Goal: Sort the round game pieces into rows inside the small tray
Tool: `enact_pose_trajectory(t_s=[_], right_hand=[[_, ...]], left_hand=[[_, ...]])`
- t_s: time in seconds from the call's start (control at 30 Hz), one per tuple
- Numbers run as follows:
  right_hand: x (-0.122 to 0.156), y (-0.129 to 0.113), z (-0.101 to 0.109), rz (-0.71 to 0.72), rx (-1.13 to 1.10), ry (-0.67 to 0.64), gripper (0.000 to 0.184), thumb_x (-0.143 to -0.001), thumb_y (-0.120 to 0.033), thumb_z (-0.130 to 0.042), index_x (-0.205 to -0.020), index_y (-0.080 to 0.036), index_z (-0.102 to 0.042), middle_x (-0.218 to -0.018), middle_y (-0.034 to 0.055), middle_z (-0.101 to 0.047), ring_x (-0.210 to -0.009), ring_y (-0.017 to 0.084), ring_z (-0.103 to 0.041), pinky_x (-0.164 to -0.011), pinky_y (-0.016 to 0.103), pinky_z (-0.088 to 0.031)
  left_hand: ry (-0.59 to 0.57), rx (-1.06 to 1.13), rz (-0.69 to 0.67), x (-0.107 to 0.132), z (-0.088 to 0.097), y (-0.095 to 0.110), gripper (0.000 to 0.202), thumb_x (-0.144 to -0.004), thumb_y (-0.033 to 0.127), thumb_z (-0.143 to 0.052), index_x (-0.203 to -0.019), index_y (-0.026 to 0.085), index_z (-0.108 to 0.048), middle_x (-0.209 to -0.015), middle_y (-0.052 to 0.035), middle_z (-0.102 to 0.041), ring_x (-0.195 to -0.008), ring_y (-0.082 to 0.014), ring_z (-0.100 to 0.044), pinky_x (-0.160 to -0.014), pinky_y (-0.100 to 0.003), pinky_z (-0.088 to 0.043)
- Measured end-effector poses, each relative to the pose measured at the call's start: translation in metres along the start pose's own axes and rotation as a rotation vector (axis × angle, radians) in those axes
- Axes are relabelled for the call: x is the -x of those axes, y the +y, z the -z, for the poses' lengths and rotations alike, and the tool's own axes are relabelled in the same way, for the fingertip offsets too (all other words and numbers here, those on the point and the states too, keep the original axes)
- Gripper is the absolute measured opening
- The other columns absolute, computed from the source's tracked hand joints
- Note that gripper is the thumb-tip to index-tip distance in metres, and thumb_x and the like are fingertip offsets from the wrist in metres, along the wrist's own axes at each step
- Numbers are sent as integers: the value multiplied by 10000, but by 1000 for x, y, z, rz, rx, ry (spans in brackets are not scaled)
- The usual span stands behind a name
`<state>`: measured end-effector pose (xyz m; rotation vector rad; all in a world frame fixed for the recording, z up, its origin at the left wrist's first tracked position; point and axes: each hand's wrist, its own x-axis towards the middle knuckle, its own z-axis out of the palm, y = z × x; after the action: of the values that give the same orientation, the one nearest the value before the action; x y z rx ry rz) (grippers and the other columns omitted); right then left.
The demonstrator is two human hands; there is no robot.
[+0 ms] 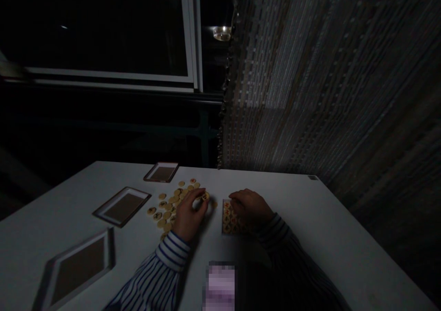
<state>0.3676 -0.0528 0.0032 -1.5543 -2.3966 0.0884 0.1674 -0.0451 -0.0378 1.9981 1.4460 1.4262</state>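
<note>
My left hand (190, 213) pinches a Chinese chess piece (206, 196) between thumb and fingertips, its marked face showing. Beside and beneath that hand, a loose pile of round, pale yellow chess pieces (167, 206) lies on the white table, some marked and others plain side up. Above a shallow box (223, 230) hovers my right hand (253, 207), its fingers drawn together; whether they hold anything is hidden. Rows of pieces (226, 213) with red and dark characters fill the visible part of the box. The hand and wrist cover its right side.
Three shallow trays with brown bases stand on the left: a far one (161, 172), a middle one (122, 206) and a near one (81, 267). The white table (330, 242) ends at a bead curtain (285, 95) behind and right. A dark window (103, 31) is at the back left.
</note>
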Motion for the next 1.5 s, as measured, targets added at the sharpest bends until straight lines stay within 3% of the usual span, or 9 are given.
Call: enact_pose_trajectory(t_s=[0.73,0.9,1.3,1.5], right_hand=[[1,5,4,-12,-42,9,280,-824,-256,-436,-1036,-176,-599,-1023,40,-641,-941,157,-542,-846,271,-383],[0,7,2,13,-60,7,273,-831,-257,-430,-1029,-177,-600,-1018,35,-643,-932,145,-549,-838,256,-386],[-8,0,3,13,65,-187,215,-820,-251,-450,-950,-181,-607,-905,54,-649,-825,161,-568,-711,246,-400],[-4,1,-7,13,52,-165,223,-823,-281,-455,-969,-184,-591,-848,65,-643,-767,168,-581,-666,252,-405]], left_hand=[[-4,58,84,29,-46,-4,282,-762,326,-527,-999,179,-567,-1002,-68,-638,-943,-179,-593,-838,-326,-482],[-30,25,47,35,-50,-9,264,-756,290,-528,-991,177,-566,-980,-68,-648,-926,-179,-600,-847,-338,-481],[-30,-31,-72,42,-56,-15,280,-769,267,-530,-1030,165,-525,-1013,-87,-621,-963,-186,-575,-856,-343,-477],[-27,-28,-119,44,-59,-15,318,-764,235,-543,-1072,170,-497,-1009,-85,-610,-939,-187,-578,-807,-343,-498]])
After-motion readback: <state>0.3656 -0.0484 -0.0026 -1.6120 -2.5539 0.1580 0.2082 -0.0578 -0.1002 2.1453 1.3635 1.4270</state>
